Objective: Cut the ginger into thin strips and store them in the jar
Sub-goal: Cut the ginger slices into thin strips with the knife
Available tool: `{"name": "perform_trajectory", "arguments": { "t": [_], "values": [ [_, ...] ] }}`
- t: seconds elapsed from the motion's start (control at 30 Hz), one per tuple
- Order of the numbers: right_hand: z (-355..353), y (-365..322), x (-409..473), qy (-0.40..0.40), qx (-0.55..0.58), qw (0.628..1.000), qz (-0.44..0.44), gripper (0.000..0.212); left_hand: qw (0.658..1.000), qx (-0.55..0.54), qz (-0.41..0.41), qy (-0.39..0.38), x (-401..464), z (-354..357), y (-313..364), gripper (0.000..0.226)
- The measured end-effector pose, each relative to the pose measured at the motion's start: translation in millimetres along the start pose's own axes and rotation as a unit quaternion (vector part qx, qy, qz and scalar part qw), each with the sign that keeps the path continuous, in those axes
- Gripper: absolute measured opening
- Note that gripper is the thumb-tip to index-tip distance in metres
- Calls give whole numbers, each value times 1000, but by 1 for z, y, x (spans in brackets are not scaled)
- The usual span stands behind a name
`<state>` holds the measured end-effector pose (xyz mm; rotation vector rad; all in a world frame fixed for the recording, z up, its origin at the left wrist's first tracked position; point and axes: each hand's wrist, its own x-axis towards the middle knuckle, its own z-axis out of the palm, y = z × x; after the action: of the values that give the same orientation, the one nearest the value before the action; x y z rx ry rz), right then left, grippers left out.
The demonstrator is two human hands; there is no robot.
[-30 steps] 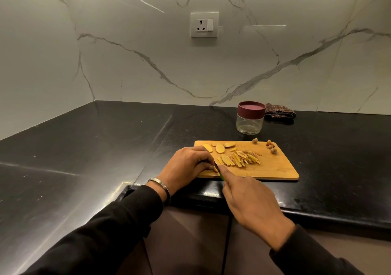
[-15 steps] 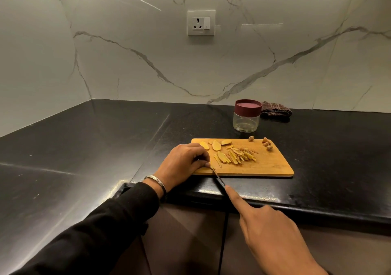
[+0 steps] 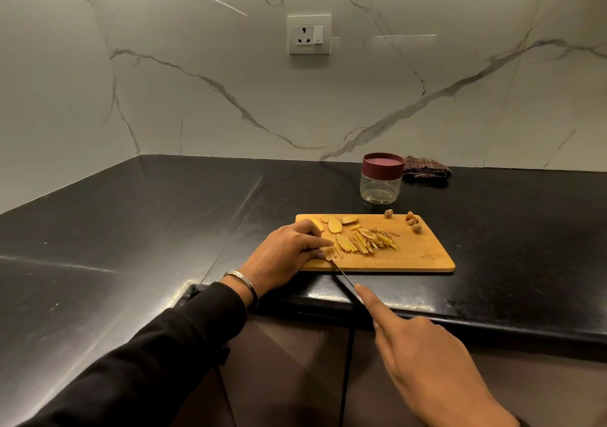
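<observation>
I see one wooden cutting board (image 3: pixel 414 255) lying on a black stone counter (image 3: pixel 164 229), near its front edge. My left hand (image 3: pixel 285 255) rests on the board's left end, fingers curled down onto a ginger slice (image 3: pixel 328 249) to pin it in place. My right hand (image 3: pixel 423 354) is off the counter's front edge and grips one knife (image 3: pixel 343 273), the index finger stretched straight along the blade's spine; the handle is hidden under the palm. The thin blade angles up and left, its tip on the board just beside the left fingertips.

In the middle of the board lies one loose pile of cut ginger strips (image 3: pixel 371 241), too tangled to count. Behind it, along the far edge, I count about four flat uncut ginger slices (image 3: pixel 335 224). At the far right corner sit roughly four small brown trimmings (image 3: pixel 414 223).

Behind the board stands one clear jar (image 3: pixel 381 185), upright, its maroon lid on. Just to its right lies one folded checked cloth (image 3: pixel 427 172). One socket plate (image 3: pixel 308 34) is set in the marble wall. One metal bangle (image 3: pixel 243 280) circles my left wrist.
</observation>
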<state>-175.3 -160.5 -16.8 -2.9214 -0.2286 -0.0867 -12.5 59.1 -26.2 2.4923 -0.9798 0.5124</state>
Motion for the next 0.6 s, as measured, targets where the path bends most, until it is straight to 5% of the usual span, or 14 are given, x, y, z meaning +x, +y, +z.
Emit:
{"name": "perform_trajectory", "arguments": {
  "t": [0.17,0.6],
  "values": [
    [-5,0,8,30,52,998,-11,58,999,-18,-15,46,-2,-1,0,9],
    [-5,-23,51,26,0,998,-63,57,998,-13,0,64,-2,-3,4,7]
  ]
}}
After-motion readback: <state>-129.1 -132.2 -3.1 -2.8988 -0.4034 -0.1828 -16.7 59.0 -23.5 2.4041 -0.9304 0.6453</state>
